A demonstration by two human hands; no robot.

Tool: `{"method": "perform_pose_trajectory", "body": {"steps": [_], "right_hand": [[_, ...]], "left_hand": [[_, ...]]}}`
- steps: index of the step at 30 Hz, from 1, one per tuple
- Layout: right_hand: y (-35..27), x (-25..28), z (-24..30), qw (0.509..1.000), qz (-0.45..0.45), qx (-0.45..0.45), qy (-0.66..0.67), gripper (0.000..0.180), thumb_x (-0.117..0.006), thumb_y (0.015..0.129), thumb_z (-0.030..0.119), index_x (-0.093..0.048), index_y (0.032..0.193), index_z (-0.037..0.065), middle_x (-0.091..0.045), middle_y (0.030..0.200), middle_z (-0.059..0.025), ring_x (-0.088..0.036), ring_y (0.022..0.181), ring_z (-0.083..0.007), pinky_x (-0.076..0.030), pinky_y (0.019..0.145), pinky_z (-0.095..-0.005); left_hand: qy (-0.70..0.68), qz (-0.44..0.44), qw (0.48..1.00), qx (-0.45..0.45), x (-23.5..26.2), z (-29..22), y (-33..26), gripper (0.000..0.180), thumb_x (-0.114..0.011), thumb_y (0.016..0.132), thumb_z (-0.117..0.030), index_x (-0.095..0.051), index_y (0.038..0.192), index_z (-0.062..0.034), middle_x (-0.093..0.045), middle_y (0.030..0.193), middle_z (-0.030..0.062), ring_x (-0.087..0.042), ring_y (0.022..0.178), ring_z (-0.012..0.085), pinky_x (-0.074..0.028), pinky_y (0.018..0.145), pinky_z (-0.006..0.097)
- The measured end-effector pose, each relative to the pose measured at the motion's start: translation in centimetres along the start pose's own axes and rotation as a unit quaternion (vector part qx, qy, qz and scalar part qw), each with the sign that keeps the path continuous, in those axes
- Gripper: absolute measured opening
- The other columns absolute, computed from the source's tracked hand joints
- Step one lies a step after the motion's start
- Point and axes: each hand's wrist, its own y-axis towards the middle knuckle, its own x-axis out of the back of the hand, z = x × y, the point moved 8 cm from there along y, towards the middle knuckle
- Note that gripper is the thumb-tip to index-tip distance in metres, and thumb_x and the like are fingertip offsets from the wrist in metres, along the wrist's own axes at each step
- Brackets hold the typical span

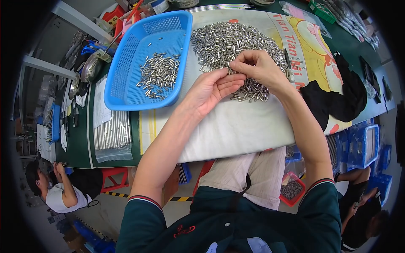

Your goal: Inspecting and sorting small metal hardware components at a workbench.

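Observation:
Both hands meet over the near side of a large heap of small silvery metal pins [228,40] on the cloth-covered table. My left hand [209,89] is turned palm up, its fingers curled and its thumb toward the right fingertips. Thumb and forefinger of my right hand [260,69] are pinched together just above the left fingers. A small glint shows between the two hands, but fingers hide most of what they hold. To the left stands a blue perforated plastic basket [114,80] with a smaller pile of similar pins [162,71] inside.
Black cloth [333,101] lies at right on the printed cover [310,46]. Left of the cover are bagged metal rods [112,135]. A red bin of small parts [292,189] stands below the table edge. One person [63,194] sits at far left, another [358,206] at lower right.

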Motion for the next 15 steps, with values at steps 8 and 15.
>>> {"method": "perform_pose_trajectory", "body": {"steps": [8,15], "right_hand": [[-0.09,-0.13,0.20,1.000,0.005,0.006,-0.003,0.023,-0.065,0.077,0.022,-0.064,0.075,-0.001,-0.055,0.063,0.0001,-0.046,0.059,-0.0053,-0.038,0.052,-0.0213],[-0.23,-0.30,0.62,1.000,0.013,-0.002,-0.002,0.024,-0.064,0.078,0.021,-0.065,0.081,-0.003,-0.060,0.068,-0.0034,-0.052,0.063,-0.0073,-0.042,0.057,-0.0220]], "left_hand": [[0.001,0.000,1.000,0.004,0.12,0.14,0.04,0.024,-0.044,0.090,-0.010,-0.048,0.103,0.0099,-0.059,0.098,0.0263,-0.063,0.087,0.0281,-0.056,0.075,0.031],[0.003,0.001,1.000,0.002,0.09,0.14,0.00,0.024,-0.044,0.090,-0.010,-0.048,0.104,0.0095,-0.059,0.097,0.0250,-0.063,0.087,0.0285,-0.056,0.076,0.031]]}}
